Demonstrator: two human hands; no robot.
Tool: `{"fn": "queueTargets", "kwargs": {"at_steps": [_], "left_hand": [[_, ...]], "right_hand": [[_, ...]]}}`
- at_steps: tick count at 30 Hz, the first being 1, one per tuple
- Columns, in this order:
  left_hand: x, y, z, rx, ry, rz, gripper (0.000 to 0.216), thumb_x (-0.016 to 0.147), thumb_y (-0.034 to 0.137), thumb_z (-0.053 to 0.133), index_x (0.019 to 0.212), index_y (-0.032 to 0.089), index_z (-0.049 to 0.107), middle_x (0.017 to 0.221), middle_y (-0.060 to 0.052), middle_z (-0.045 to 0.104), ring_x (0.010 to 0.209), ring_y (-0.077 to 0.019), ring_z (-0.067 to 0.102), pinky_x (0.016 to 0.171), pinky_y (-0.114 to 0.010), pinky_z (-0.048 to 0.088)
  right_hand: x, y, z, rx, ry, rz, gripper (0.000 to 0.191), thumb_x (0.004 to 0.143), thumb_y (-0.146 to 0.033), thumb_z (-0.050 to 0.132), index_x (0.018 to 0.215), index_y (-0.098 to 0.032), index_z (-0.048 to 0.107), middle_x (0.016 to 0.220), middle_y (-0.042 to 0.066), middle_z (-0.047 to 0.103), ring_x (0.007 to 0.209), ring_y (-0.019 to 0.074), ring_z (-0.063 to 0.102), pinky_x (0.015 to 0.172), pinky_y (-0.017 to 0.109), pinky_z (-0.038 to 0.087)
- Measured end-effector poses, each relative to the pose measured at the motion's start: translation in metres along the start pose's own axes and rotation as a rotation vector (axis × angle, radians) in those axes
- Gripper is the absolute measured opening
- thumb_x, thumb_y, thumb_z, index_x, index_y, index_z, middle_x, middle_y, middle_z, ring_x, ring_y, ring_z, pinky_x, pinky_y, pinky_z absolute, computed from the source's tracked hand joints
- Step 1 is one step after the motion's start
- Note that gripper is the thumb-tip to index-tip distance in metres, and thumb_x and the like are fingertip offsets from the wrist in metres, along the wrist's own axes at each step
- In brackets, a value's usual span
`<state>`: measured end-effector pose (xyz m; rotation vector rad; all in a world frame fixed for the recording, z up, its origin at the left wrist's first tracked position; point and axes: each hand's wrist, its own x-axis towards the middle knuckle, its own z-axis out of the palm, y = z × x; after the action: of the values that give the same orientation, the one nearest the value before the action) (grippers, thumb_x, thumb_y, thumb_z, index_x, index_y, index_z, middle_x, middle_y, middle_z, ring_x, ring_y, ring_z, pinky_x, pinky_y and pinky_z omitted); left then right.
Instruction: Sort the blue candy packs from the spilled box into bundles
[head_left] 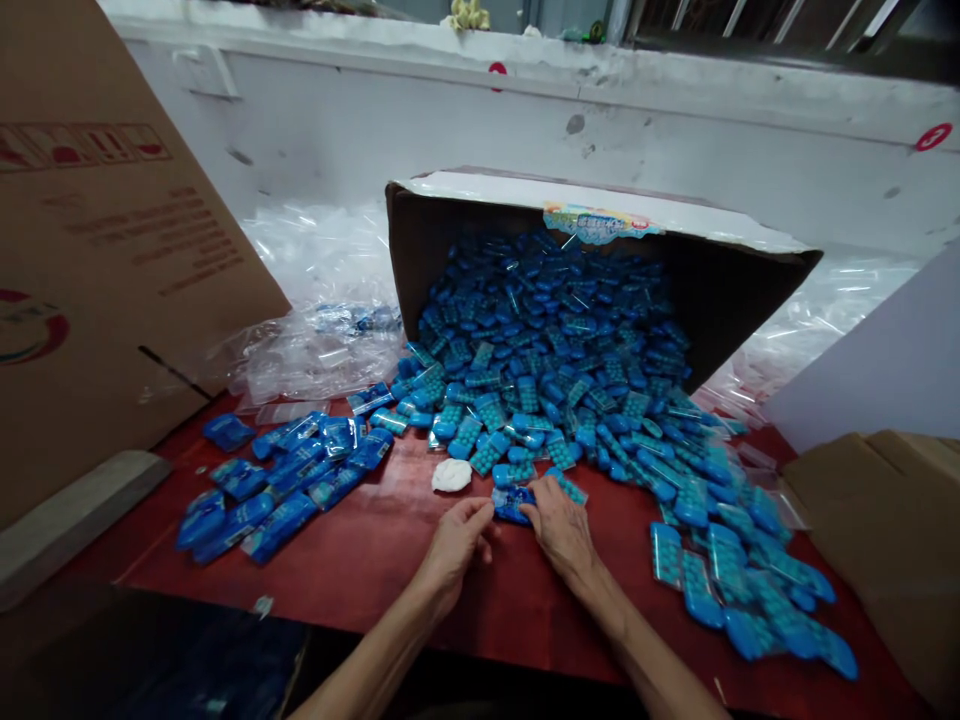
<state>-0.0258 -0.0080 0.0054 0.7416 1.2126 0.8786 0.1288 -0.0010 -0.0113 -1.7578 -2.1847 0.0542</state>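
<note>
A small blue foil packet (512, 504) lies between my two hands on the red tabletop. At its left edge, my left hand (459, 540) is closed in a pinch, thumb and forefinger together. My right hand (564, 528) grips the packet's right end with bent fingers. A white crumpled lump (451, 475) sits just beyond my left hand. Behind both hands, a heap of small clear-and-blue cases with turquoise beads (555, 370) spills from a tipped carton (720, 300). More blue foil packets (296, 465) are piled to the left.
Clear plastic bags (315, 350) lie behind the packet pile. A large brown carton (97, 240) stands at the left and a smaller brown box (885, 540) at the right. Loose cases (750, 590) reach toward the right front edge. Dark blue contents fill a container (202, 660) below.
</note>
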Motion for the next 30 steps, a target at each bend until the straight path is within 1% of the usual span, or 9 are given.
{"fn": "queueTargets", "kwargs": {"at_steps": [5, 9, 14, 16, 19, 22, 26, 28, 30], "left_hand": [[-0.001, 0.0, 0.002, 0.004, 0.013, -0.006, 0.033, 0.062, 0.04, 0.058, 0.079, 0.012, 0.053, 0.05, 0.003, 0.055, 0.029, -0.0048, 0.041, 0.033, -0.018, 0.024], [-0.002, -0.002, 0.004, 0.001, 0.009, 0.026, 0.029, 0.062, 0.037, 0.058, 0.077, 0.012, 0.053, 0.049, 0.004, 0.055, 0.029, -0.0042, 0.041, 0.033, -0.017, 0.026], [-0.002, -0.002, 0.007, 0.002, 0.02, 0.006, 0.031, 0.061, 0.037, 0.06, 0.077, 0.012, 0.053, 0.048, 0.003, 0.054, 0.029, -0.0043, 0.039, 0.032, -0.018, 0.026], [-0.003, 0.0, 0.007, 0.007, 0.049, 0.005, 0.035, 0.06, 0.038, 0.061, 0.081, 0.011, 0.052, 0.049, 0.003, 0.054, 0.029, -0.0044, 0.04, 0.032, -0.018, 0.027], [-0.007, 0.004, 0.007, 0.027, 0.109, -0.022, 0.049, 0.058, 0.041, 0.063, 0.095, 0.011, 0.049, 0.055, 0.003, 0.056, 0.032, -0.0053, 0.044, 0.032, -0.017, 0.028], [-0.007, 0.008, 0.01, 0.079, 0.073, -0.011, 0.054, 0.057, 0.041, 0.064, 0.1, 0.012, 0.048, 0.055, 0.004, 0.055, 0.034, -0.0062, 0.044, 0.032, -0.017, 0.028], [0.002, 0.008, 0.014, 0.163, 0.012, 0.052, 0.032, 0.06, 0.04, 0.061, 0.075, 0.012, 0.057, 0.038, 0.007, 0.045, 0.029, -0.0055, 0.038, 0.031, -0.017, 0.024], [0.008, 0.007, 0.016, 0.163, 0.013, 0.054, 0.027, 0.06, 0.039, 0.06, 0.064, 0.013, 0.055, 0.04, 0.005, 0.049, 0.028, -0.0048, 0.038, 0.03, -0.017, 0.023], [0.012, 0.005, 0.018, 0.151, 0.007, 0.054, 0.025, 0.061, 0.038, 0.059, 0.06, 0.013, 0.053, 0.046, 0.003, 0.054, 0.029, -0.0046, 0.04, 0.03, -0.017, 0.024]], "right_hand": [[-0.004, -0.003, -0.003, 0.006, 0.008, 0.032, 0.019, 0.085, -0.021, 0.041, 0.075, -0.021, 0.058, 0.075, 0.001, 0.057, 0.071, 0.0131, 0.054, 0.055, 0.022, 0.032], [-0.005, -0.002, -0.008, 0.015, 0.005, 0.022, 0.023, 0.085, -0.021, 0.039, 0.076, -0.022, 0.06, 0.073, 0.001, 0.058, 0.069, 0.0122, 0.054, 0.055, 0.022, 0.031], [-0.004, 0.0, -0.013, 0.021, 0.008, 0.005, 0.025, 0.085, -0.021, 0.04, 0.07, -0.021, 0.06, 0.069, 0.001, 0.056, 0.066, 0.0114, 0.053, 0.055, 0.021, 0.031], [-0.005, 0.0, -0.016, 0.036, 0.033, 0.022, 0.025, 0.085, -0.023, 0.039, 0.072, -0.021, 0.06, 0.071, 0.001, 0.056, 0.066, 0.0111, 0.053, 0.056, 0.02, 0.031], [-0.008, -0.002, -0.022, 0.101, 0.097, 0.057, 0.026, 0.086, -0.025, 0.038, 0.074, -0.021, 0.061, 0.072, 0.001, 0.055, 0.066, 0.0107, 0.052, 0.058, 0.019, 0.032], [-0.011, -0.007, -0.027, 0.185, 0.119, 0.036, 0.027, 0.086, -0.024, 0.038, 0.073, -0.02, 0.061, 0.071, 0.001, 0.054, 0.066, 0.0106, 0.051, 0.061, 0.019, 0.035], [-0.011, -0.011, -0.033, 0.302, 0.123, -0.016, 0.023, 0.084, -0.022, 0.039, 0.08, -0.021, 0.062, 0.079, 0.004, 0.057, 0.076, 0.0139, 0.053, 0.07, 0.023, 0.039], [-0.007, -0.01, -0.034, 0.384, 0.14, 0.012, 0.02, 0.081, -0.024, 0.044, 0.095, -0.021, 0.059, 0.091, 0.006, 0.058, 0.087, 0.0174, 0.053, 0.076, 0.027, 0.04], [-0.001, -0.008, -0.033, 0.519, 0.11, 0.058, 0.028, 0.078, -0.026, 0.048, 0.104, -0.02, 0.055, 0.098, 0.007, 0.058, 0.092, 0.0188, 0.053, 0.079, 0.029, 0.041]]}}
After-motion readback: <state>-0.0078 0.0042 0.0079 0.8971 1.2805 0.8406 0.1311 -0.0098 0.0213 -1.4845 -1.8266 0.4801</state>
